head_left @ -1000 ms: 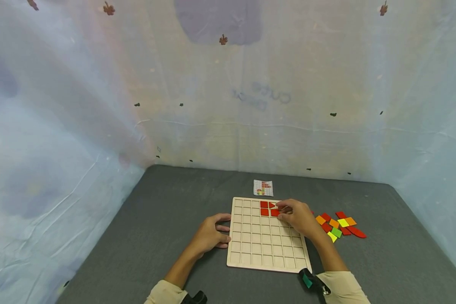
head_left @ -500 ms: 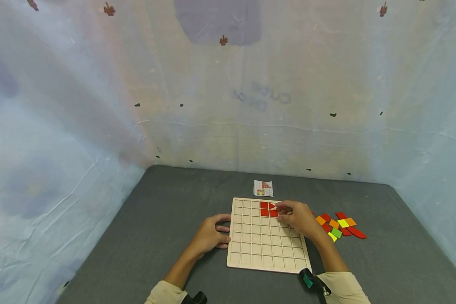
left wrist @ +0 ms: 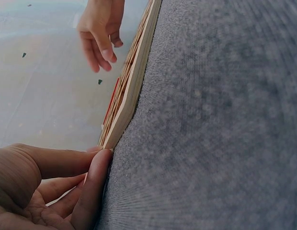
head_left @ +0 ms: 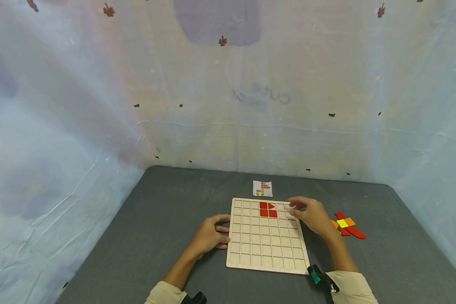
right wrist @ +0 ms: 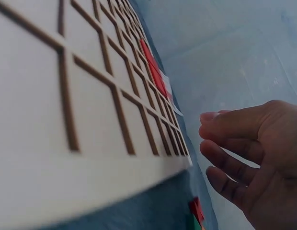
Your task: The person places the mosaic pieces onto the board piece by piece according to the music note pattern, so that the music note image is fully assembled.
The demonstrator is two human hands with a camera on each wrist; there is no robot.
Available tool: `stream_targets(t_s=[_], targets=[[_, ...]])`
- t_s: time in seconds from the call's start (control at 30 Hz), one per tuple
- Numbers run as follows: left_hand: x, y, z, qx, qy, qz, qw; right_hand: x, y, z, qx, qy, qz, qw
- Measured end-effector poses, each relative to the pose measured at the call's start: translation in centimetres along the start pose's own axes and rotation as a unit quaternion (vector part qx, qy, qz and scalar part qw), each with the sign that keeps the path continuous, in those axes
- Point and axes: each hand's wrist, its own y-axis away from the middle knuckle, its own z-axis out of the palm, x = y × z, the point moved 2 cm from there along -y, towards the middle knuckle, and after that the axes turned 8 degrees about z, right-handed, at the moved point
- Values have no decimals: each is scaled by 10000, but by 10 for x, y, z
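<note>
In the head view, a pale wooden grid board (head_left: 266,257) lies on the dark table. Two red squares (head_left: 264,213) sit side by side in its cells, with another above the left one. Pointing right, a red triangle (head_left: 271,206) fills the cell beside that upper square. My left hand (head_left: 206,236) rests its fingertips against the board's left edge, seen closely in the left wrist view. Over the board's upper right corner hovers my right hand (head_left: 312,216), its fingers loosely bent and nothing between them, as the right wrist view shows.
Behind the board lies a small printed card (head_left: 262,188) with a coloured grid pattern. Several loose flat pieces lie right of it, among them a yellow one (head_left: 342,223) and a red pointed one (head_left: 357,232); my right hand and forearm hide others. A pale sheet (head_left: 228,84) hangs behind the table.
My right hand has let go of the red triangle, which now lies flat in its cell, and has moved right, off the red pieces. My left hand has stayed put.
</note>
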Motion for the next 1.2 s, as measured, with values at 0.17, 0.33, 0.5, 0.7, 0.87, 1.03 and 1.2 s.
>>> stream_targets(t_s=[0.17, 0.33, 0.5, 0.7, 0.87, 1.03, 1.2], targets=[[0, 0, 0, -13, 3, -5, 10000, 9, 3, -13, 230, 40, 32, 9997], [-1, -1, 0, -14, 12, -21, 10000, 19, 5, -25, 352, 31, 129, 9993], [-1, -1, -1, -15, 35, -7, 10000, 28, 6, -33, 373, 52, 360, 9986], [-1, -1, -1, -10, 48, 15, 10000, 32, 9, -38, 450, 219, 461, 9977], [-2, -1, -1, -16, 50, 16, 10000, 38, 11, -40, 373, 284, 546, 9974], [-2, -1, -1, -18, 48, 11, 10000, 44, 10, -38, 227, 430, 713, 9963], [-1, 0, -1, -24, 52, 1, 10000, 49, 9, -34, 82, 480, 815, 9955]])
